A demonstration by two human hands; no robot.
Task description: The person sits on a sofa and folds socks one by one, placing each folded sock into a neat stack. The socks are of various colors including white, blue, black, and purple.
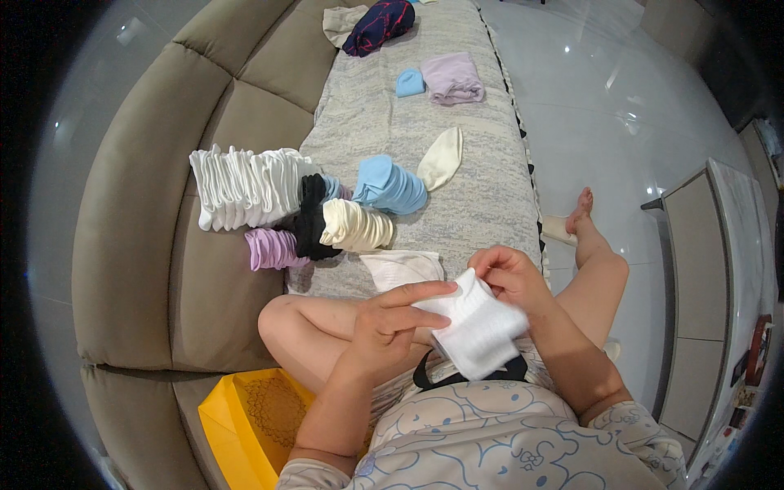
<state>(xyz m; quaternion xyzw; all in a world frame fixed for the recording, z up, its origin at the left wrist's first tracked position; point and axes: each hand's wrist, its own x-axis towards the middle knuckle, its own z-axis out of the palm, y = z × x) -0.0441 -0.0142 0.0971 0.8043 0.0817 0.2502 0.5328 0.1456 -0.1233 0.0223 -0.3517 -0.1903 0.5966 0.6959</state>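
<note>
My left hand [392,321] has its fingers on a white folded cloth piece [474,318], which is slightly blurred. At the cloth's upper right edge, my right hand [511,275] pinches it between thumb and fingers. Just beyond lies a flat off-white cloth piece [407,268] on the sofa cover. Farther out, a row of folded white socks [245,187] stands beside a black bundle [312,220]. Near the bundle are rolled or stacked cream cloths [355,226], light blue ones [392,184] and lilac ones [275,248]. A single cream piece [442,158] lies past the blue stack.
A yellow bag [233,422] stands by my left thigh. Along the left runs the sofa backrest [141,184]. Up the patterned sofa cover [484,196] lie a lilac folded cloth [453,78], a small blue one [410,82] and a dark red-patterned bundle [380,27]. A cabinet [692,263] stands at right.
</note>
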